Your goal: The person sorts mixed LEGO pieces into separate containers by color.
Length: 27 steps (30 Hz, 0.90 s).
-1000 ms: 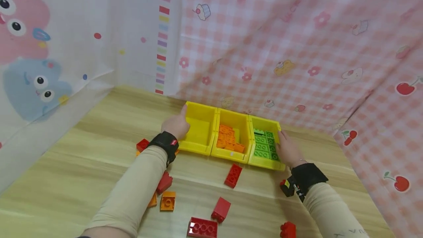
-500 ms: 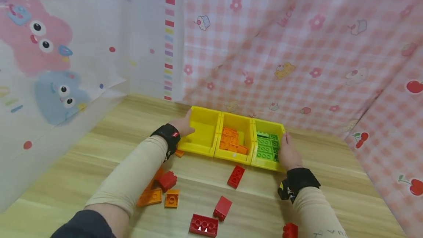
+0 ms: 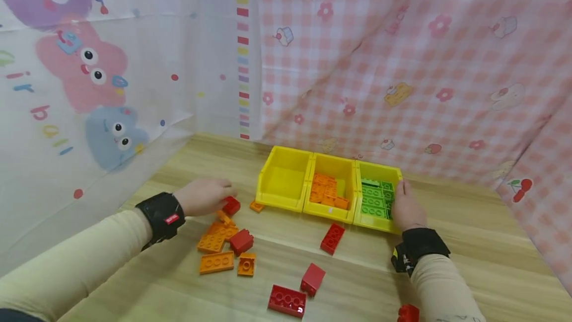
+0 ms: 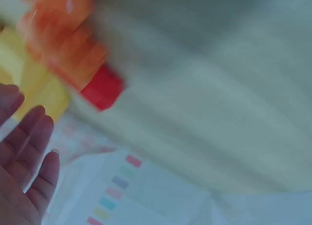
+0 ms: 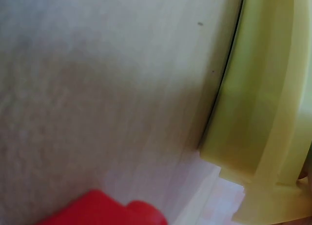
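My left hand hovers over a loose pile of orange bricks, close to a red brick. In the left wrist view its fingers are spread and loosely bent, holding nothing. My right hand grips the right wall of the yellow bin with green bricks in it, the thumb side over the rim. Joined to it are a yellow bin with orange bricks and a bare yellow bin on the left. The right wrist view barely shows that hand.
Red bricks lie scattered before the bins, one near the front and another by the right forearm. A small orange brick sits beside the left bin. Patterned cloth hangs behind the wooden tabletop.
My left hand has let go of the left bin's side and moved left to the orange and red bricks. My right hand stays at the right bin. The head view has shifted left.
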{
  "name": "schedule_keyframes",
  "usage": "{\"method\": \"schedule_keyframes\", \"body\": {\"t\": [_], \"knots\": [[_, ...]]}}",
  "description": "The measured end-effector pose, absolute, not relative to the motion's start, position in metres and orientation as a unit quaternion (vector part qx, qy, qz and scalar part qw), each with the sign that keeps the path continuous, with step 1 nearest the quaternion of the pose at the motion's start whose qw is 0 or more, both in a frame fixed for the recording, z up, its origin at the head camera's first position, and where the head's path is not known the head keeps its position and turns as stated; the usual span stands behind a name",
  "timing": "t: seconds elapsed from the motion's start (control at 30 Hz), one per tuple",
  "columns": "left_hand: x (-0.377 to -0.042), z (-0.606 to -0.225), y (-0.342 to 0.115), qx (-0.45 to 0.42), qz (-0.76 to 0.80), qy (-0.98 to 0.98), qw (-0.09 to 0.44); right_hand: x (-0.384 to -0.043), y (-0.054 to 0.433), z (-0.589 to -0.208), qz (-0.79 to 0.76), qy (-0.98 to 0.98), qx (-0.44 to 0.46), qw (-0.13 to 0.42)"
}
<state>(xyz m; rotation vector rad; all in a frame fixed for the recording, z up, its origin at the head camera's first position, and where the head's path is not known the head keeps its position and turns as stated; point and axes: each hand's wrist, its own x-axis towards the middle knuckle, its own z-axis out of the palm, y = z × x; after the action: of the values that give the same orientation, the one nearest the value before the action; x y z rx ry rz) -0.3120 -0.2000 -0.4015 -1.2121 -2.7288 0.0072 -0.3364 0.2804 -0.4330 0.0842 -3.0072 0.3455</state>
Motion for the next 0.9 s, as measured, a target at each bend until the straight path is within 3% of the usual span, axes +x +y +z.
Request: {"method": "schedule_keyframes", "body": {"t": [0.13, 0.33, 0.77, 0.9], "knots": [[-0.295, -0.411, -0.210, -0.453, 0.027, -0.885, 0.106, -0.336, 0.289, -0.428, 0.105, -0.992, 0.022, 0.068], [-0.291, -0.422, -0.213, -0.457, 0.057, -0.877, 0.138, -0.337, 0.290, -0.430, 0.093, -0.993, 0.033, 0.071], [-0.301, -0.434, -0.210, -0.441, 0.067, -0.892, 0.073, -0.336, 0.284, -0.434, 0.104, -0.991, 0.017, 0.077], [-0.302, -0.417, -0.211, -0.435, 0.016, -0.899, 0.055, -0.335, 0.283, -0.433, 0.099, -0.990, 0.029, 0.093]]}}
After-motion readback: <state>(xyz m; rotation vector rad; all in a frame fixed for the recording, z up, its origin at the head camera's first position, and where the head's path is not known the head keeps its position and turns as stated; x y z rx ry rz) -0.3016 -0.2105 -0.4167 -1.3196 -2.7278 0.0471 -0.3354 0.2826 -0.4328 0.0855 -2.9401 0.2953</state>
